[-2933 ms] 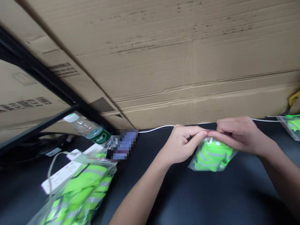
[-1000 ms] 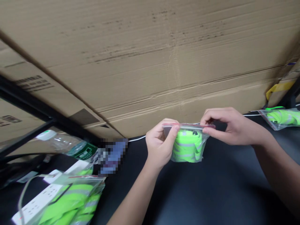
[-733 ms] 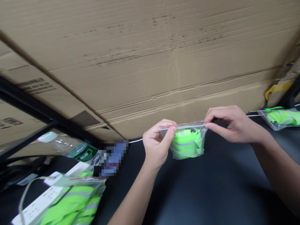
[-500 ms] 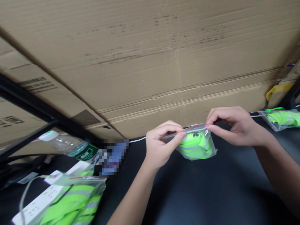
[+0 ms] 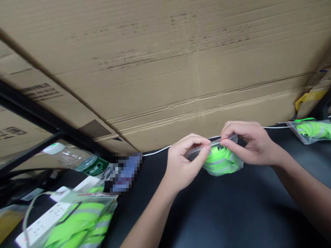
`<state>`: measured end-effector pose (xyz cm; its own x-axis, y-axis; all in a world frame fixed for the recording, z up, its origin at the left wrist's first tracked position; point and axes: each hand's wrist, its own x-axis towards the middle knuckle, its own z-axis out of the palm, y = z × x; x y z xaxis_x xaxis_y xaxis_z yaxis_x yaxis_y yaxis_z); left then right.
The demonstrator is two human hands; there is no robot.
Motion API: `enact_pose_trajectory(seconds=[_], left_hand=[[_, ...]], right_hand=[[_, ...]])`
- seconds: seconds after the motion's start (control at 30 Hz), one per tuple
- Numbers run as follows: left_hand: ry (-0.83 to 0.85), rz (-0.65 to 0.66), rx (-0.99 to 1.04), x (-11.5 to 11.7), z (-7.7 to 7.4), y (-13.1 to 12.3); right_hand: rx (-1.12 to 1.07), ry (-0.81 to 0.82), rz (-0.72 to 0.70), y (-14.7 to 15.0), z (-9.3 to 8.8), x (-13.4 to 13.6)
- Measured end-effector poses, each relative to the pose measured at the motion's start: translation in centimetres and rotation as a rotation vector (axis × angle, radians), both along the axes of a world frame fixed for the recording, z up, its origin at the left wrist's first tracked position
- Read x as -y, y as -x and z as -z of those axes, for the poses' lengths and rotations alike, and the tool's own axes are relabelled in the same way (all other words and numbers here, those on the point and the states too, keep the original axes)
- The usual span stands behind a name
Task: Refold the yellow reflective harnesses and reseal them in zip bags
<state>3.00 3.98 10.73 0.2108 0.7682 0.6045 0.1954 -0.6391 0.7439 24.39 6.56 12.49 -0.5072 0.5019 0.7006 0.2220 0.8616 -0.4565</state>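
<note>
A clear zip-lock bag (image 5: 214, 170) hangs between my hands above the black tabletop (image 5: 207, 213). Inside it lies a rolled bundle of neon green fabric with grey reflective stripes (image 5: 222, 160). My left hand (image 5: 187, 158) pinches the bag's top edge between thumb and fingers. A short way along the same edge, my right hand (image 5: 248, 143) pinches it too, thumb in front. The fingers partly hide the seal strip, so whether it is closed along its whole length cannot be made out.
At left, more bagged green strips (image 5: 77, 224) lie over a white power strip (image 5: 43, 224). Beyond are a plastic bottle (image 5: 85, 162) and a black metal frame (image 5: 33, 106). Cardboard boxes (image 5: 165, 69) wall the back. Another bagged green bundle (image 5: 314, 131) sits far right, near a white cable (image 5: 157, 151).
My right hand has slid left along the bag's top edge, while my left hand shifted slightly right, so they are closer together. The bag moved a little right.
</note>
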Motion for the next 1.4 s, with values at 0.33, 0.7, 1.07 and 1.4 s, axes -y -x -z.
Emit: enact_pose_trajectory(seconds=[0.33, 0.7, 1.07, 1.4], left_hand=[[-0.034, -0.029, -0.056, 0.4, -0.3, -0.7], [-0.005, -0.025, -0.071, -0.4, -1.7, 0.8], [-0.083, -0.222, -0.222, -1.3, -1.8, 2.5], [0.127, -0.285, -0.199, 3.0, -0.3, -0.5]], right_hand=[[0.116, -0.067, -0.014, 0.5, -0.2, 0.3], [0.139, -0.132, 0.094, -0.5, -1.3, 0.4], [0.182, -0.057, 0.137, -1.7, -1.9, -0.2], [-0.236, 0.258, 0.105, -1.0, -1.1, -0.1]])
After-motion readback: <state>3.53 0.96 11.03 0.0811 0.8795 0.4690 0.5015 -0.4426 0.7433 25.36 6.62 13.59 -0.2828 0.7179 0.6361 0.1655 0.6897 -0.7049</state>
